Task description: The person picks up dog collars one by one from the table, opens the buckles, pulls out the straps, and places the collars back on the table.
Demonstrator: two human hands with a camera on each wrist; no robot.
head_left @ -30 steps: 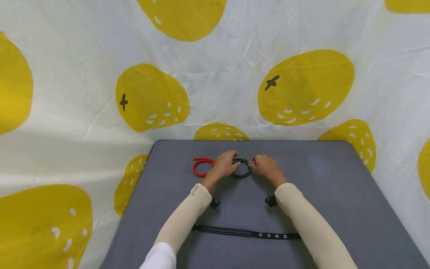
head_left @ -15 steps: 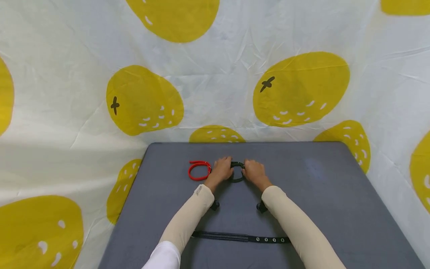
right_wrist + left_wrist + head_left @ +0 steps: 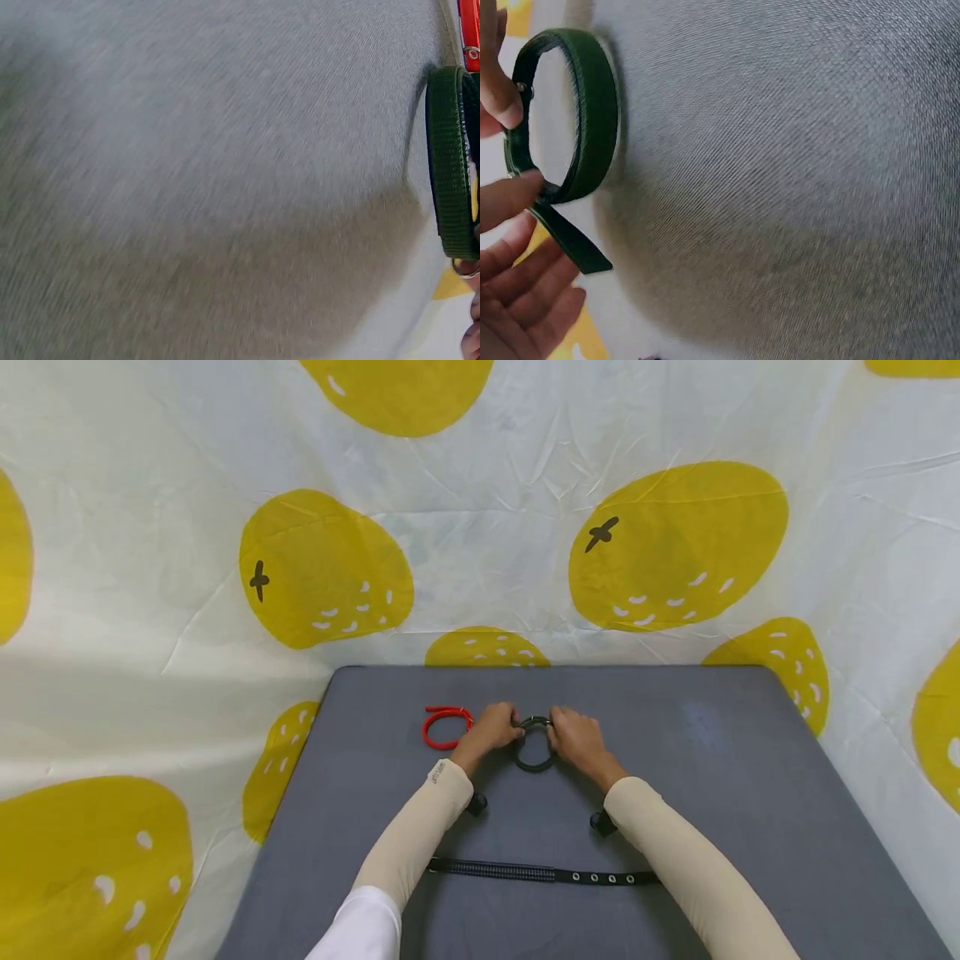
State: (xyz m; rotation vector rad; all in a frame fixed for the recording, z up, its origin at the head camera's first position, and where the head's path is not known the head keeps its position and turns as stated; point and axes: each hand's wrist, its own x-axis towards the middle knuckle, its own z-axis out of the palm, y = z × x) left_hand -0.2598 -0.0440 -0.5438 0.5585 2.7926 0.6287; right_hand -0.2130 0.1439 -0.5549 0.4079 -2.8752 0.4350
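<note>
A dark green pet collar point(image 3: 534, 767), buckled into a loop, stands between both hands near the far side of the table. My left hand point(image 3: 489, 732) pinches it between thumb and fingers beside its loose strap end, which hangs out in the left wrist view point(image 3: 577, 244). On the opposite side, my right hand point(image 3: 581, 741) holds the collar near a small metal fitting. Seen from the right wrist, the green band point(image 3: 448, 161) fills the right edge, with a metal ring point(image 3: 466, 268) below it and only bits of fingers showing.
A red collar point(image 3: 438, 744), looped, lies just left of the left hand. Nearer the body, a black strap with eyelets point(image 3: 525, 872) lies across the grey table point(image 3: 720, 827), its right end hidden by the right sleeve. A fruit-patterned cloth point(image 3: 480, 568) hangs behind.
The right hand has gone from fingertips at the collar's right edge to a fuller hold close to the left hand. The collar now shows as a taller, narrower loop. Red collar and black strap stay put.
</note>
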